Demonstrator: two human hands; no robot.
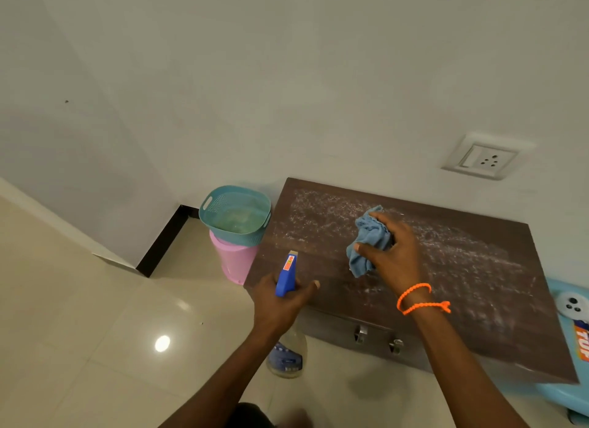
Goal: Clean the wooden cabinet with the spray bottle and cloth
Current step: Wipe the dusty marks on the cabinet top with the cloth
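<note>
Teal basket [235,215] on pink bin [234,262], centre-left, beside cabinet. My left hand [280,300] grips spray bottle [287,319] at lower centre, fingers curled round neck, nozzle aimed over top, ready to respray. Right hand [390,252] bunches blue cloth [369,239], pressing it on wooden cabinet [462,284], centre-right. Dark top streaked with white spray.

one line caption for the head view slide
Right hand wipes sprayed cabinet with cloth; left hand holds spray bottle.

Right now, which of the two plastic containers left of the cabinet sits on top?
The teal perforated basket; it rests on the pink bucket beneath it.
</note>
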